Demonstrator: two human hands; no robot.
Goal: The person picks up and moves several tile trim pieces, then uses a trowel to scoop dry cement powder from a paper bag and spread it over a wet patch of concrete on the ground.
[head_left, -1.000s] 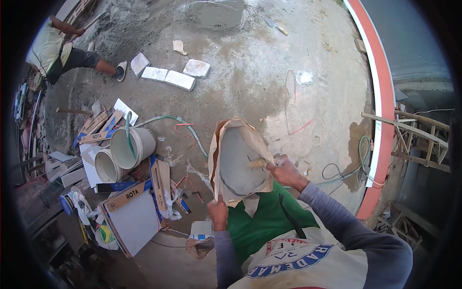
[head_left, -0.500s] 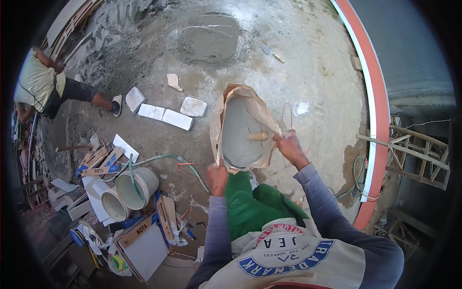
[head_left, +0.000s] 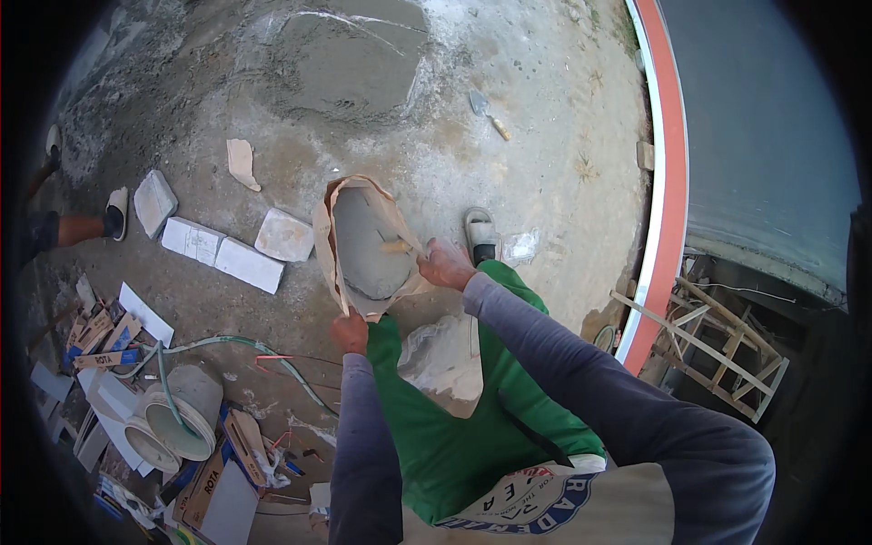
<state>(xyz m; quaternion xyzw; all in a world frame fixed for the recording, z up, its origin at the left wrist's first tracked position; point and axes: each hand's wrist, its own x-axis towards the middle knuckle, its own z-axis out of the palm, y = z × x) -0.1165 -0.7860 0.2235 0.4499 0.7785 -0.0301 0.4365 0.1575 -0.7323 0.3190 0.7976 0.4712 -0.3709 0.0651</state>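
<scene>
open cement sack held by its mouth, heavy and floppy

the brown paper sack with grey cement powder inside (head_left: 363, 243) hangs in front of the person's green-trousered legs, above the sandy concrete floor (head_left: 545, 118), its mouth gaping toward the camera. it looks heavy: the grey powder fills the lower part, and the paper walls are soft and creased, so the sack will sag and fold wherever it is not supported. the paper could tear at the rim under that load, and the dust makes it slippery. the rim at two opposite sides seems the best grip, with the weight kept low and close to the body.

the left hand (head_left: 349, 332) is closed on the near lower edge of the sack's mouth, fingers curled around the paper. the right hand (head_left: 445, 265) is at the right side of the mouth, clenched on the rim there, right beside a short pale wooden handle (head_left: 396, 246) that pokes out of the powder; whether the hand also holds that handle i cannot tell. so the sack sits between the two hands, a little ahead of them.

nearby on the floor: pale tile pieces (head_left: 222, 252) to the left, a grey mortar heap (head_left: 350, 59) toward the far edge, and a trowel (head_left: 487, 113) beside it.
</scene>
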